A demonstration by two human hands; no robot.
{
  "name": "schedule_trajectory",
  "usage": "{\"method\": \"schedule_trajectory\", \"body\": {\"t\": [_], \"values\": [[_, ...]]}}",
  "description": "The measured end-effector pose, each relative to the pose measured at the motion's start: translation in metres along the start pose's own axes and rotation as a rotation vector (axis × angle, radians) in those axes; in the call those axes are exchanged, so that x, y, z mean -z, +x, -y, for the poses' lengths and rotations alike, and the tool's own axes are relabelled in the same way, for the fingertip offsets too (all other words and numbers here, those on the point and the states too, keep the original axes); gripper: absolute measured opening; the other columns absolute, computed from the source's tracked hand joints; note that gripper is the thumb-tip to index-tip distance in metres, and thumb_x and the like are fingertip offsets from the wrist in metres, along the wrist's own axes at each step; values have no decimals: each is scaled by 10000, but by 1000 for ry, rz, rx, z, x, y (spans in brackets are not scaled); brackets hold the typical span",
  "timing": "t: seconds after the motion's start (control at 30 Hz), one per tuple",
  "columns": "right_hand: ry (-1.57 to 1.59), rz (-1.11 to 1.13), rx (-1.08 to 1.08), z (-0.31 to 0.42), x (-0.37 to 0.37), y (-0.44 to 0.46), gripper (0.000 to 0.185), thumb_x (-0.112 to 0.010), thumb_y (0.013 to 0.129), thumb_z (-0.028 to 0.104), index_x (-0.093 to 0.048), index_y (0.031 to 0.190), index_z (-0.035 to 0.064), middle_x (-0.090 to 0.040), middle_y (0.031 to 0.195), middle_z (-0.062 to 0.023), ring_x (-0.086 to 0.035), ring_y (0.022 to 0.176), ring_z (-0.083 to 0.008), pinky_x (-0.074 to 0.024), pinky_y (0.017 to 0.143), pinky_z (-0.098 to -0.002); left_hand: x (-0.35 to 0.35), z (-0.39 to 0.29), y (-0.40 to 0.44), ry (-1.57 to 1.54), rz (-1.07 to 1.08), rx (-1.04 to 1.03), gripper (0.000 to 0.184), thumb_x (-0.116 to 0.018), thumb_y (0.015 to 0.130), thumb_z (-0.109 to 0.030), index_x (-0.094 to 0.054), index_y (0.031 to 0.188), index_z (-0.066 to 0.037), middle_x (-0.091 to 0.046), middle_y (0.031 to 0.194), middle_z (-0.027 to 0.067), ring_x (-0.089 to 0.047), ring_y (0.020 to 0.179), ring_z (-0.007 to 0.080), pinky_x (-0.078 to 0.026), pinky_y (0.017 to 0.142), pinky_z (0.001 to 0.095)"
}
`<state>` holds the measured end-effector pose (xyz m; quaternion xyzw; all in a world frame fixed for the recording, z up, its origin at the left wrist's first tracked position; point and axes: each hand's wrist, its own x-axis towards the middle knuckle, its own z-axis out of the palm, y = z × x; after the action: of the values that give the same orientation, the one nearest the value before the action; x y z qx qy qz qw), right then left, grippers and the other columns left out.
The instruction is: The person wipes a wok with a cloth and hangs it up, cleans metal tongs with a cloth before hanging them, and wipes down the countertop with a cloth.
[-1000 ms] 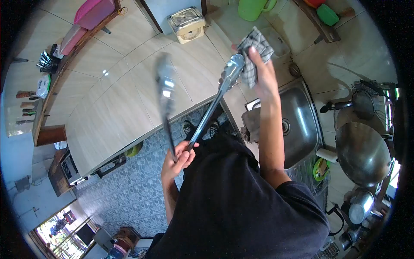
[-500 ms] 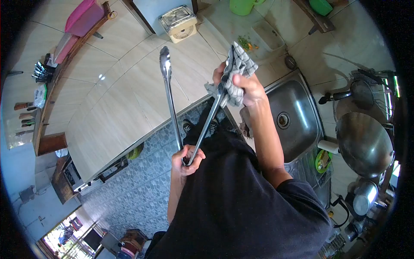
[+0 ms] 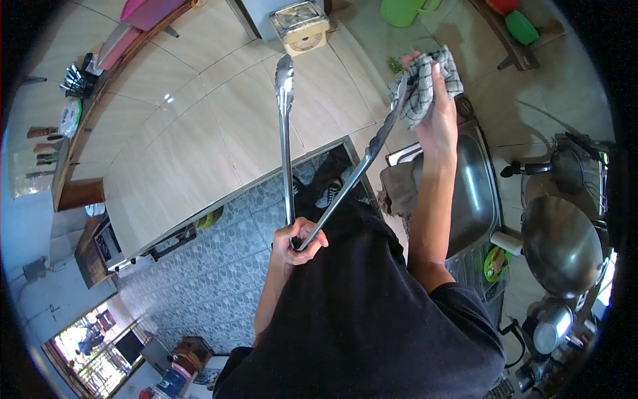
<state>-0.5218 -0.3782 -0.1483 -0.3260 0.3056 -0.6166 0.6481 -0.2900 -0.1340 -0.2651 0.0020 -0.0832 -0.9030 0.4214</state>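
Note:
Long metal tongs (image 3: pixel 287 143) stand spread in a wide V, scalloped tips pointing away from my body. My left hand (image 3: pixel 299 243) is closed around their hinge end, in front of my dark shirt. In my right hand (image 3: pixel 438 120) is a bunched checked cloth (image 3: pixel 428 80), grey and white. The cloth lies at the tip of the tongs' right arm; whether it touches the metal I cannot tell. Some fingers of the right hand are hidden behind the cloth.
A steel sink (image 3: pixel 475 193) is at the right, with a brown rag (image 3: pixel 400 189) over its near edge. A kitchen scale (image 3: pixel 300 28) and a green jug (image 3: pixel 404 10) stand at the back of the tiled counter (image 3: pixel 199 146). A wok (image 3: pixel 561 246) hangs far right.
My right hand has moved right and away with the cloth, off the tongs' right arm to its tip. The tongs are spread wider. My left hand keeps its hold.

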Motion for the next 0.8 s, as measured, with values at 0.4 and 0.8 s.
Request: {"method": "schedule_trajectory", "body": {"t": [0.4,0.8], "values": [[130,465,-366,-86,-18,-22,576,-641,881,406,-510,1274,5,-593,1226,-144,-584,1081,-202,-471,914,-324,-4,6,22,82,54,188,827,-440,911,-621,-573,1055,183,-480,478,87,-339,290,60,-253,255,191],[76,311,-400,-58,-16,13,270,-619,917,267,-600,1005,12,-656,912,-106,-645,823,-192,-556,747,-326,-13,5,33,52,63,293,858,-418,901,-646,-555,1120,171,-489,556,47,-304,325,2,-228,263,142]]}}
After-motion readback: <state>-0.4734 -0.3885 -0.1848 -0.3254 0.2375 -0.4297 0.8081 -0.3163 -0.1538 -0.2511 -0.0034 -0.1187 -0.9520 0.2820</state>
